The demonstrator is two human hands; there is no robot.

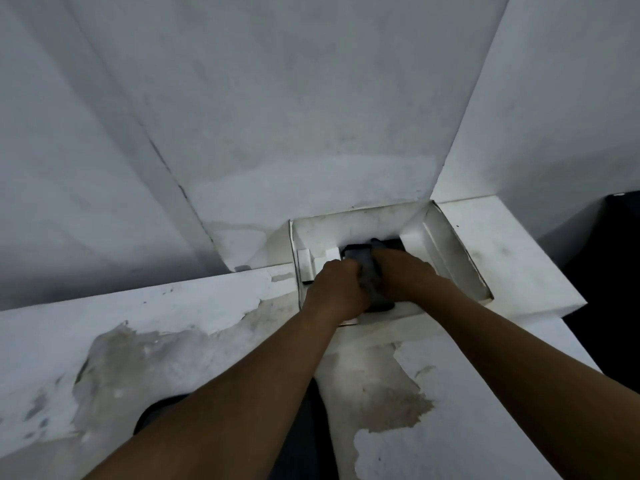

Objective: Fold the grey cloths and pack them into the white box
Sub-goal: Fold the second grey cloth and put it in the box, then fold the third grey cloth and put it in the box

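The white box (446, 244) lies open on a white ledge against the wall corner. Inside it sits a dark grey folded cloth (360, 258), partly covered by both hands. My left hand (334, 289) is curled over the cloth's left side and my right hand (403, 277) presses on its right side; both grip the cloth within the box. A darker edge of cloth (381, 304) shows below the hands near the box's front wall. Small white cardboard dividers (304, 266) stand in the box's left part.
The ledge surface (156, 337) is white with worn, peeling grey patches. White walls (277, 116) rise right behind the box. A dark area (609, 258) lies beyond the ledge's right edge. Something dark (159, 410) sits below my left forearm.
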